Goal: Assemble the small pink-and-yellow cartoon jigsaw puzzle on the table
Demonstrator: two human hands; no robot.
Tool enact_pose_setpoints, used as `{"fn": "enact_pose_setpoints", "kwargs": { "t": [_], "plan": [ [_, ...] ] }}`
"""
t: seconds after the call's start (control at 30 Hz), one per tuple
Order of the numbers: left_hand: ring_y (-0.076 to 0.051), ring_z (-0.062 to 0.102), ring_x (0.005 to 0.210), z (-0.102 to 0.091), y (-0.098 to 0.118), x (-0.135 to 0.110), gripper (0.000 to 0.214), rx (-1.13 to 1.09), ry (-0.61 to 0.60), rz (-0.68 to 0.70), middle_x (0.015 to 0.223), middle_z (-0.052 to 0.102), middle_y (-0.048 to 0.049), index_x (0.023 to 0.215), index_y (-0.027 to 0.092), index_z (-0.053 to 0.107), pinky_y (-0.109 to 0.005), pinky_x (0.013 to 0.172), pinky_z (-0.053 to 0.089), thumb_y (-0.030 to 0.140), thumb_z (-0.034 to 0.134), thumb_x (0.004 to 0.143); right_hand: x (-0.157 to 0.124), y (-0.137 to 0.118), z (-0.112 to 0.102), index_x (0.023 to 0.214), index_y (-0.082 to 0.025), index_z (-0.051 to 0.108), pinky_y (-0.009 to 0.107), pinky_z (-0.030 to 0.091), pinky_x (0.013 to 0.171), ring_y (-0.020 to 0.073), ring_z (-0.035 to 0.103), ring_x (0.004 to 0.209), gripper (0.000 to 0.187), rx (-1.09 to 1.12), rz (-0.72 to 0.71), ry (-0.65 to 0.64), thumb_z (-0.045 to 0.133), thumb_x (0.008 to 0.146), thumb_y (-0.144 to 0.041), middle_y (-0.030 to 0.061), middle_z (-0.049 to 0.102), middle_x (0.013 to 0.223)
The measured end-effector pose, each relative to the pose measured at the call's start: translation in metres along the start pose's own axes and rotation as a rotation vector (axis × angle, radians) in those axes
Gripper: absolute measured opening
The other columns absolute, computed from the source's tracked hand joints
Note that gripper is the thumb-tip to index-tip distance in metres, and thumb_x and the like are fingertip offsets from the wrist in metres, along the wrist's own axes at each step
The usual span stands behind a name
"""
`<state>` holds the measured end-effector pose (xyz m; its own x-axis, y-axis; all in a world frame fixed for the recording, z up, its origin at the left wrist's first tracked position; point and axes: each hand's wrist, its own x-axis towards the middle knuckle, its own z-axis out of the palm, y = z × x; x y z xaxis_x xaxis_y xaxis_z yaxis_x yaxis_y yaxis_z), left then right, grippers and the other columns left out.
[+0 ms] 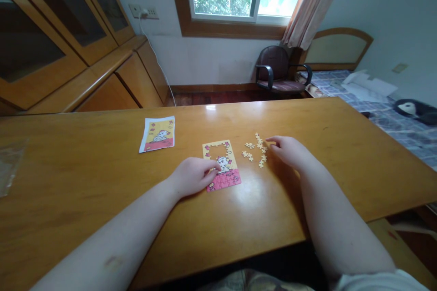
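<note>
A small jigsaw puzzle (223, 163), yellow on top and pink below, lies partly assembled in the middle of the wooden table (102, 200). My left hand (193, 176) rests at its left edge, fingers curled loosely, fingertips touching the puzzle. Several loose pale pieces (255, 150) lie just right of the puzzle. My right hand (288, 150) lies flat beside them, fingers stretched toward the nearest pieces. A printed reference picture (157, 133) of the same design lies farther left.
A clear plastic bag (8, 163) lies at the table's left edge. Behind the table stand wooden cabinets (68, 45), a dark armchair (278, 70) under the window, and a bed (392, 109) at the right.
</note>
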<state>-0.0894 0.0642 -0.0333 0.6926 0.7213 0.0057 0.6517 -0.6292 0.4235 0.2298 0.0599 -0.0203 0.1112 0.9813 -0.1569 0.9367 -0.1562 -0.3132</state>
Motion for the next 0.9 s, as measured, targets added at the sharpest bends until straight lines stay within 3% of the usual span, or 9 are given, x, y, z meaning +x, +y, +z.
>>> {"fn": "enact_pose_setpoints", "kwargs": {
  "t": [0.27,0.47,0.73,0.9],
  "plan": [
    [-0.014,0.067,0.071,0.0,0.0,0.001,0.026,-0.002,0.013,0.011,0.086,0.075,0.0015,0.097,0.026,0.071,-0.023,0.065,0.044,0.027,0.049,0.085,0.002,0.003,0.003,0.114,-0.025,0.07,0.03,0.046,0.091,0.0237,0.063,0.105,0.036,0.037,-0.073,-0.048,0.05,0.084,-0.026,0.0048,0.069,0.117],
    [-0.015,0.067,0.074,0.0,0.0,0.001,0.026,0.004,0.0,0.006,0.087,0.075,0.0013,0.097,0.026,0.071,-0.024,0.066,0.045,0.028,0.048,0.086,-0.003,0.004,-0.005,0.096,-0.025,0.077,0.025,0.048,0.079,0.0199,0.067,0.088,0.03,0.098,-0.045,-0.155,0.053,0.078,-0.021,0.0022,0.074,0.098],
    [-0.014,0.067,0.072,0.0,0.001,0.001,0.025,-0.008,0.006,0.002,0.087,0.075,0.0012,0.096,0.026,0.072,-0.024,0.065,0.045,0.028,0.048,0.085,-0.002,0.001,-0.003,0.109,-0.027,0.072,0.027,0.046,0.084,0.0216,0.065,0.098,0.035,0.072,-0.081,-0.122,0.052,0.081,-0.026,0.0019,0.071,0.11],
    [-0.014,0.067,0.073,-0.001,0.002,0.001,0.025,-0.012,0.004,0.002,0.088,0.075,0.0011,0.095,0.026,0.072,-0.023,0.066,0.045,0.027,0.049,0.085,-0.005,-0.003,-0.005,0.104,-0.025,0.074,0.027,0.047,0.083,0.0226,0.065,0.096,0.033,0.021,-0.051,-0.087,0.052,0.08,-0.024,0.0041,0.072,0.107]
  ]
}}
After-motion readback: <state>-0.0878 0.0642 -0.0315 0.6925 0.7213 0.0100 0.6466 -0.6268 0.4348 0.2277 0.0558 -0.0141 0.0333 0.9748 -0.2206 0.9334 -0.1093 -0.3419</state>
